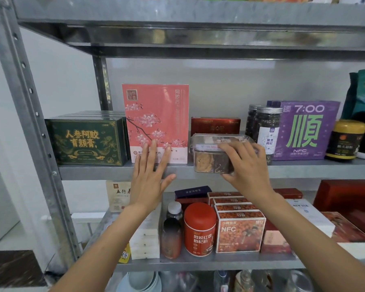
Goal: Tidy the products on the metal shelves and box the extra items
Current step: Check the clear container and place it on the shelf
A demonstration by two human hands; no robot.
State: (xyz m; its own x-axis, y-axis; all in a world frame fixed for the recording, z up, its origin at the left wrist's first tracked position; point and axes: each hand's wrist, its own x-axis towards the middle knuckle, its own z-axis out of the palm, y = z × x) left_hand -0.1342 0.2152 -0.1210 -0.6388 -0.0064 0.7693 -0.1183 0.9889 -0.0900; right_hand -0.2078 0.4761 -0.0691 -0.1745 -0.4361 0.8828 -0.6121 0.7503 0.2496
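On shelf [97, 172]; left hand [149, 180] touches pink box [156, 114]; right hand [246, 165] grips tub [207, 160]

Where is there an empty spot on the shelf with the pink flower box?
Only thin bare strips along the middle shelf front, before the pink box and the purple box. The gap between pink box and jars is filled by the clear cookie box in the right hand. The lower shelf is packed.
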